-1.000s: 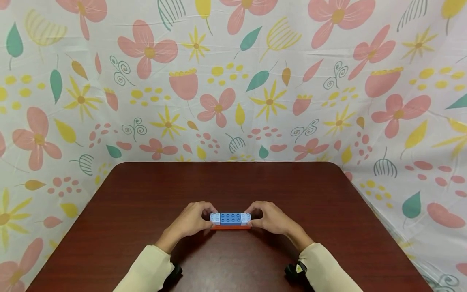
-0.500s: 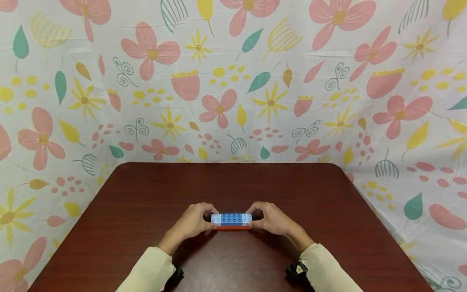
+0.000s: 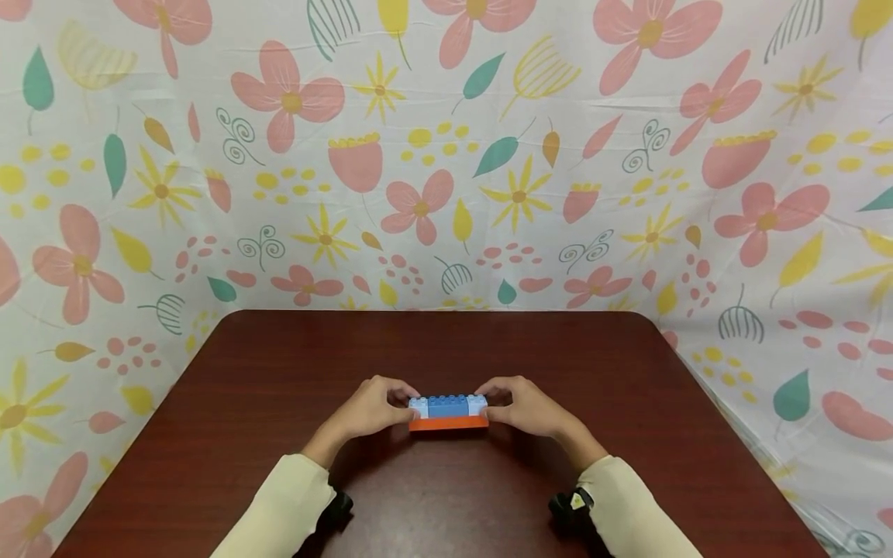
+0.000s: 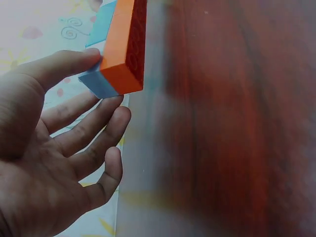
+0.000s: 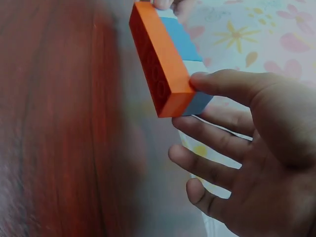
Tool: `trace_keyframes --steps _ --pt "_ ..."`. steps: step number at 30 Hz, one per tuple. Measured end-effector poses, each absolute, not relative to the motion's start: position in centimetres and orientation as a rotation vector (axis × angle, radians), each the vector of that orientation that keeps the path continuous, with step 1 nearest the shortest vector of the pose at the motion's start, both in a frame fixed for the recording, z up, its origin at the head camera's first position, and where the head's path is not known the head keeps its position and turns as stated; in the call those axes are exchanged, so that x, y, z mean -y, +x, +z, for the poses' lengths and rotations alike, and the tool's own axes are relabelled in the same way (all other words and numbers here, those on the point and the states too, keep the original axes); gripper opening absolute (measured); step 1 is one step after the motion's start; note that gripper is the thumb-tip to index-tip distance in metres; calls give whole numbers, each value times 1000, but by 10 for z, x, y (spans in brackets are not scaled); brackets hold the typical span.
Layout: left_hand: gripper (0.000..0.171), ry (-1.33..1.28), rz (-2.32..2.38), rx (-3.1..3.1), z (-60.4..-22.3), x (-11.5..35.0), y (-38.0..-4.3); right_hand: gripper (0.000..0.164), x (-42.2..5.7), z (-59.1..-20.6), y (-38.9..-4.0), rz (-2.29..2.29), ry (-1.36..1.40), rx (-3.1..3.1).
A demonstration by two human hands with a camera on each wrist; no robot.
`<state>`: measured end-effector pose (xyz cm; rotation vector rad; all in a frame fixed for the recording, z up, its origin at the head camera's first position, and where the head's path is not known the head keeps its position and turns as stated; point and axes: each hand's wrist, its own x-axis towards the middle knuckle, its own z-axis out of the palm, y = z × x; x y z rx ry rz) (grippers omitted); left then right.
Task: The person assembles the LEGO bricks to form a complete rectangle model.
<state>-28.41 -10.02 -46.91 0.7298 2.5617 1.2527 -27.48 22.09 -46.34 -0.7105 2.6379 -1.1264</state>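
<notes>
Between both hands is a joined block of toy building bricks. Its bottom layer is a long orange brick [image 3: 449, 423]; on top sit a blue brick [image 3: 448, 405] in the middle and a light blue brick at either end, the left one [image 3: 418, 406] and the right one [image 3: 477, 404]. My left hand [image 3: 374, 406] pinches the left end, thumb on the near side and fingers behind. At the right end my right hand [image 3: 529, 406] pinches it the same way. Both wrist views show the orange brick's hollow underside raised off the table.
A dark red-brown wooden table [image 3: 446, 349] lies beneath the hands. Behind and beside it hangs a white cloth [image 3: 446, 194] printed with flowers and leaves. A black wrist device [image 3: 335, 511] sits under the left sleeve, another [image 3: 572, 504] under the right.
Both hands have lifted the brick block, which moved up in the head view and tipped so that more of the orange brick's near side shows.
</notes>
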Motion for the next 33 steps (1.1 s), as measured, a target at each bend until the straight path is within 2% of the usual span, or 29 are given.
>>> trace_keyframes --steps 11,22,33 --pt "27 653 1227 -2530 -476 94 -297 30 -227 -474 -285 -1157 -592 -2594" --pt "15 645 1290 -2633 -481 92 -297 20 -223 -473 -284 -1190 -608 -2652" --pt "15 672 1276 -2588 -482 93 -298 26 -223 -479 -280 -1161 -622 -2696"
